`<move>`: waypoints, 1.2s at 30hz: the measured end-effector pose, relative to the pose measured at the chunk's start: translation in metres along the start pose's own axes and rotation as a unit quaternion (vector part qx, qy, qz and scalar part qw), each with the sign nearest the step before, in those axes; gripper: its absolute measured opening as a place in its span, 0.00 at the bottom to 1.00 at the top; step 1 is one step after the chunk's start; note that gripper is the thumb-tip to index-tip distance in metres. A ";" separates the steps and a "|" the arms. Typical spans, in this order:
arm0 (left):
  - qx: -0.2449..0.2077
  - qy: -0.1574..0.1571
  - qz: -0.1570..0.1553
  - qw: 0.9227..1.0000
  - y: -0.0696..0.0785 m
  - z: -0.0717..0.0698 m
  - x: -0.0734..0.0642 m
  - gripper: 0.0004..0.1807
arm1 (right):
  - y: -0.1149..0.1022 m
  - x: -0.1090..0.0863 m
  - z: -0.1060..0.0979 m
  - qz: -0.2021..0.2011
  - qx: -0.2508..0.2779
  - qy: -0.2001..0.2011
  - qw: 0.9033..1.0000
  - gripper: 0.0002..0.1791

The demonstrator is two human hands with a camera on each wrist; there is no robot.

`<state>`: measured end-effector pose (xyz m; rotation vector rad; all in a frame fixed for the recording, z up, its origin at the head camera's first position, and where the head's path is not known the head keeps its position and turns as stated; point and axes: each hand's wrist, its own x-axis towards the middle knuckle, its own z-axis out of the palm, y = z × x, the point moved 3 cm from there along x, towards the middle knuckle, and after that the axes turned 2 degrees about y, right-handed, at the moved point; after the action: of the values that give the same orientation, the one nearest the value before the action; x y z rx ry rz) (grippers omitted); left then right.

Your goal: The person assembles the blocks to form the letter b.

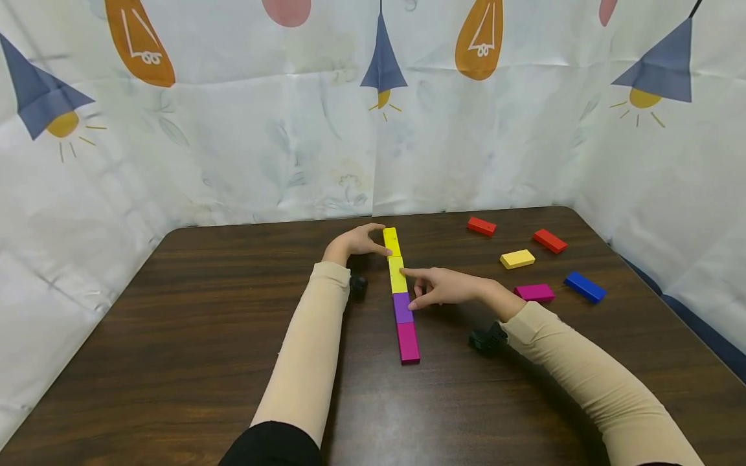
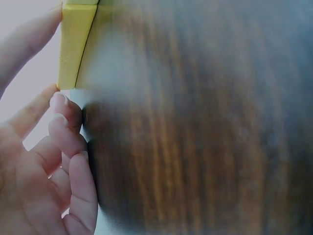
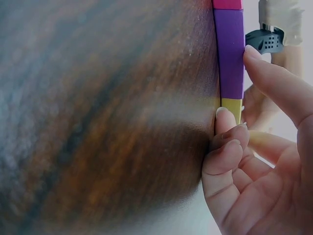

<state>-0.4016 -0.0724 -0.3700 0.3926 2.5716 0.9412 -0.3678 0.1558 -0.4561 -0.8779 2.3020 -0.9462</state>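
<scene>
A single row of blocks runs away across the table: a magenta block point(image 1: 408, 343) nearest, then a purple block point(image 1: 402, 308), a yellow block point(image 1: 397, 276) and a farther yellow block point(image 1: 392, 241). My left hand point(image 1: 357, 243) reaches the far yellow block from the left, index fingertip at its far end, thumb tip by the seam between the yellow blocks. From the right, my right hand point(image 1: 449, 286) touches the row, its extended index finger on the nearer yellow block and its thumb against the purple block point(image 3: 231, 54). The right hand's other fingers are bent beneath.
Loose blocks lie at the right: a red block point(image 1: 481, 226), another red block point(image 1: 550, 241), a pale yellow block point(image 1: 517, 259), a magenta block point(image 1: 534, 293) and a blue block point(image 1: 585, 287). A patterned curtain point(image 1: 326, 142) hangs behind the dark wooden table point(image 1: 192, 362).
</scene>
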 end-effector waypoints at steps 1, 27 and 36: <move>0.001 0.000 0.000 1.000 0.000 0.000 0.000 0.44 | 0.000 0.000 0.000 0.000 0.000 0.000 1.000 0.58; 0.015 -0.001 0.006 1.000 -0.002 0.001 0.004 0.45 | 0.002 -0.001 0.000 0.000 0.002 -0.002 1.000 0.57; 0.014 -0.002 0.006 1.000 -0.002 0.000 0.004 0.45 | 0.002 0.000 0.000 0.003 0.009 -0.008 1.000 0.56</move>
<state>-0.4060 -0.0724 -0.3722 0.4169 2.5837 0.9083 -0.3691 0.1571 -0.4577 -0.8683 2.2787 -0.9519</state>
